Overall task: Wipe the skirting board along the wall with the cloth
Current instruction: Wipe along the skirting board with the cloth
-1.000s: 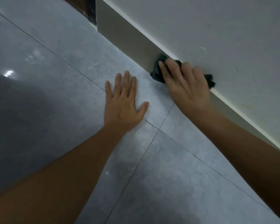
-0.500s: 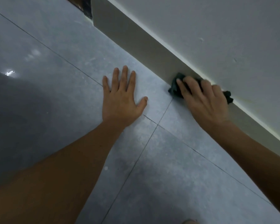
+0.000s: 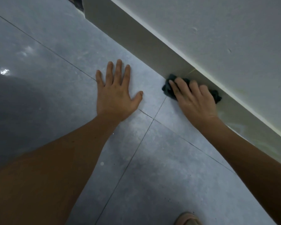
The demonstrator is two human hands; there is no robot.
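Observation:
A pale grey skirting board runs diagonally from the upper left to the lower right under a white wall. My right hand presses a dark green cloth flat against the board where it meets the floor; most of the cloth is hidden under my fingers, with a corner showing at each side. My left hand lies flat on the grey floor tile, fingers spread, holding nothing, a short way left of the cloth.
Grey floor tiles with dark grout lines fill the left and bottom. The skirting board ends at a dark gap at the top left. A foot shows at the bottom edge. The white wall fills the upper right.
My right hand has slid the cloth along the skirting board toward the lower right, down to the floor joint. My left hand has stayed flat on the tile.

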